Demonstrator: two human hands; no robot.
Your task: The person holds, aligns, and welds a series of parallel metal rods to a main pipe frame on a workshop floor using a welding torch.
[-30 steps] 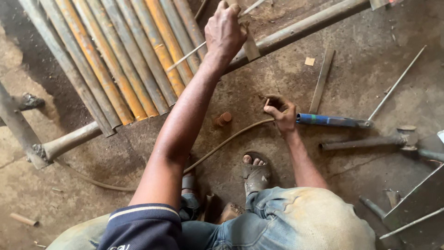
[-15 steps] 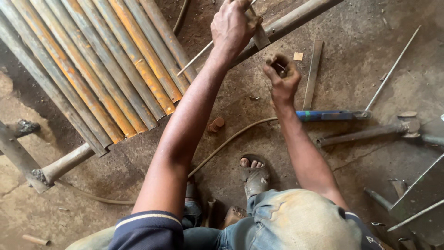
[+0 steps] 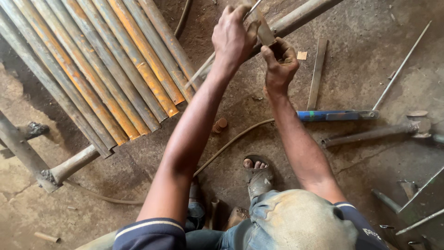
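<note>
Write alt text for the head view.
Seen from above, a crouching person's left hand and right hand meet on a small metal piece held against a long steel pipe. Rusty pipes lie in a row on the dirt floor; a blue-handled tool lies beside the right arm.

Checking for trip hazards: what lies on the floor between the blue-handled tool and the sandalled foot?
In the head view, only bare concrete lies between the blue-handled tool and the sandalled foot; the right forearm crosses above.
</note>
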